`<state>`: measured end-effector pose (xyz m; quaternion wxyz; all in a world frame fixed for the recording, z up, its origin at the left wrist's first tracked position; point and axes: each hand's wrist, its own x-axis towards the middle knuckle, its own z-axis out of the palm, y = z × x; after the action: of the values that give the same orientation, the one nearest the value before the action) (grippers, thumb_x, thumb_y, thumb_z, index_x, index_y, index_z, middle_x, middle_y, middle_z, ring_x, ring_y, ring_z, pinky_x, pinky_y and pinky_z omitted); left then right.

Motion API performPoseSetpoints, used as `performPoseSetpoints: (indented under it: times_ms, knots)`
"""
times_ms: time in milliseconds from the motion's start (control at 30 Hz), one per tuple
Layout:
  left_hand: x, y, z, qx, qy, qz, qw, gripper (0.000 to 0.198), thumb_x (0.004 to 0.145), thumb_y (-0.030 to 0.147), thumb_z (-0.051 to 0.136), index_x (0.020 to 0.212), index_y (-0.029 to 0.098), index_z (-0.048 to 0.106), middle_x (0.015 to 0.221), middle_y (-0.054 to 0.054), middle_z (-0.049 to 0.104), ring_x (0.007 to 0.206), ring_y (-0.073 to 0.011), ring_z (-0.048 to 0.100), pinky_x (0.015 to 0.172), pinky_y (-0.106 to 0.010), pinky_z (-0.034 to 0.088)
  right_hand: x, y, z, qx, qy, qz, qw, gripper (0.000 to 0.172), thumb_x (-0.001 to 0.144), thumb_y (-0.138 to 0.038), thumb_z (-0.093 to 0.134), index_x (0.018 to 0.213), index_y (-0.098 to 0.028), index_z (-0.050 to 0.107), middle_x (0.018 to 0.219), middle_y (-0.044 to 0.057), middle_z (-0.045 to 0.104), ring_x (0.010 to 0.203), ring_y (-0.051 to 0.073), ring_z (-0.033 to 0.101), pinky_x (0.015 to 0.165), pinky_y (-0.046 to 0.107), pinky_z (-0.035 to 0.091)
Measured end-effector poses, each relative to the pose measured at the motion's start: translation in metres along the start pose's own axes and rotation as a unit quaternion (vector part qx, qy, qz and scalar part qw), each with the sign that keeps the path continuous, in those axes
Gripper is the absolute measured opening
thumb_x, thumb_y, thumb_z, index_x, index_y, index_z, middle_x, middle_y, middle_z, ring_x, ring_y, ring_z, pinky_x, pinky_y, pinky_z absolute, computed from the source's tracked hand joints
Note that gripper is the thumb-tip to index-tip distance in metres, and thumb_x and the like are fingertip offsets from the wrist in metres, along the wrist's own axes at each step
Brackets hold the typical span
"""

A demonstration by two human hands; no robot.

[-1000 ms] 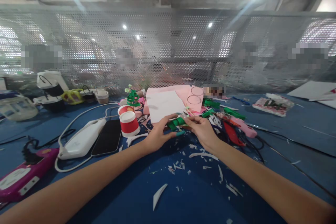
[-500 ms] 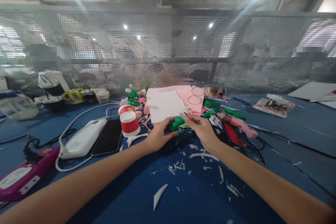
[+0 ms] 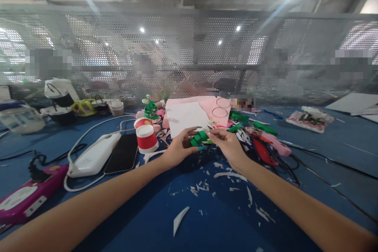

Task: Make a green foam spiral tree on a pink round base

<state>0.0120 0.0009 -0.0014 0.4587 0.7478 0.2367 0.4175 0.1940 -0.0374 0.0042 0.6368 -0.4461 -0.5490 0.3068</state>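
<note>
Between my hands is a green curled paper strip (image 3: pixel 199 138), coiled in a loose spiral. My left hand (image 3: pixel 178 146) curves around its left side, fingers above and thumb below, loosely closed on it. The thumb and fingers of my right hand (image 3: pixel 226 143) pinch the upper right end of the strip, where a small pale tip shows. What lies inside that pinch is partly hidden. Behind the hands lies a white sheet (image 3: pixel 187 116) on pink paper (image 3: pixel 220 110) with drawn circles. A similar green paper spiral (image 3: pixel 151 109) stands upright behind the cups.
Red-and-white paper cups (image 3: pixel 147 139), a black phone (image 3: pixel 121 154) and a white power bank (image 3: pixel 93 155) sit to the left, with a purple power strip (image 3: pixel 31 193) nearer. Rightward are a pink glue gun (image 3: pixel 279 145), cables and green scraps (image 3: pixel 265 128). White paper scraps (image 3: pixel 180 220) litter the blue table.
My left fingers have lifted and spread a little around the coil, so more of the green spiral shows. My right hand keeps its pinch in nearly the same place.
</note>
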Motion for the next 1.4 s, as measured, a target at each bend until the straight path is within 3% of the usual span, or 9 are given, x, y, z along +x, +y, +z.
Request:
performPoseSetpoints:
  times_ms: [233, 467, 600, 833, 1067, 1200, 1400]
  knots:
    - [0.002, 0.004, 0.000, -0.048, -0.016, 0.013, 0.999, 0.054, 0.076, 0.030, 0.065, 0.125, 0.021, 0.046, 0.136, -0.015, 0.049, 0.121, -0.0254, 0.050, 0.101, -0.043, 0.041, 0.002, 0.004, -0.003, -0.047, 0.009, -0.033, 0.998, 0.027, 0.068, -0.046, 0.068, 0.070, -0.019, 0.069, 0.076, 0.004, 0.062, 0.070, 0.018, 0.055, 0.066, 0.030, 0.045]
    - [0.003, 0.001, -0.003, -0.035, 0.041, -0.043, 0.998, 0.048, 0.080, 0.036, 0.059, 0.124, 0.019, 0.048, 0.123, -0.012, 0.059, 0.108, -0.0214, 0.059, 0.089, -0.036, 0.049, 0.003, 0.004, -0.004, -0.077, 0.025, -0.045, 0.996, 0.028, 0.069, -0.046, 0.066, 0.068, -0.018, 0.067, 0.077, 0.004, 0.060, 0.066, 0.016, 0.053, 0.064, 0.029, 0.044]
    - [0.004, -0.001, -0.003, -0.061, 0.060, -0.050, 0.995, 0.047, 0.080, 0.038, 0.058, 0.122, 0.019, 0.050, 0.125, -0.011, 0.058, 0.110, -0.0212, 0.058, 0.090, -0.035, 0.048, 0.003, 0.003, -0.005, -0.086, 0.028, -0.054, 0.994, 0.029, 0.070, -0.047, 0.066, 0.068, -0.018, 0.066, 0.076, 0.004, 0.060, 0.067, 0.017, 0.053, 0.064, 0.029, 0.042]
    - [0.000, 0.004, 0.000, 0.029, -0.024, -0.011, 0.999, 0.061, 0.070, 0.033, 0.070, 0.126, 0.022, 0.047, 0.121, -0.011, 0.059, 0.113, -0.0241, 0.054, 0.093, -0.041, 0.046, -0.004, -0.007, 0.000, -0.069, -0.052, -0.036, 0.996, 0.028, 0.071, -0.048, 0.065, 0.069, -0.020, 0.067, 0.064, 0.000, 0.060, 0.060, 0.016, 0.051, 0.059, 0.029, 0.041]
    - [-0.004, 0.010, 0.003, 0.170, -0.040, 0.005, 0.985, 0.057, 0.066, 0.025, 0.073, 0.118, 0.018, 0.051, 0.108, -0.008, 0.063, 0.100, -0.0219, 0.058, 0.089, -0.041, 0.047, -0.006, -0.005, 0.002, -0.075, -0.053, -0.066, 0.994, 0.025, 0.068, -0.047, 0.068, 0.069, -0.022, 0.070, 0.075, 0.003, 0.061, 0.068, 0.017, 0.054, 0.062, 0.030, 0.042]
    - [-0.004, 0.012, 0.003, 0.153, -0.028, 0.013, 0.988, 0.055, 0.066, 0.027, 0.072, 0.117, 0.018, 0.052, 0.108, -0.008, 0.062, 0.101, -0.0212, 0.057, 0.090, -0.038, 0.047, -0.005, -0.005, 0.000, -0.096, -0.036, -0.077, 0.992, 0.027, 0.066, -0.049, 0.070, 0.070, -0.022, 0.073, 0.068, 0.002, 0.058, 0.060, 0.015, 0.047, 0.058, 0.029, 0.040]
    - [-0.002, 0.011, 0.003, 0.026, -0.052, -0.024, 0.998, 0.042, 0.076, 0.042, 0.063, 0.110, 0.017, 0.058, 0.102, -0.008, 0.066, 0.097, -0.0214, 0.060, 0.085, -0.035, 0.048, -0.007, -0.010, 0.001, -0.007, -0.120, 0.008, 0.993, 0.031, 0.066, -0.049, 0.069, 0.074, -0.020, 0.070, 0.048, -0.003, 0.051, 0.041, 0.010, 0.038, 0.043, 0.024, 0.029]
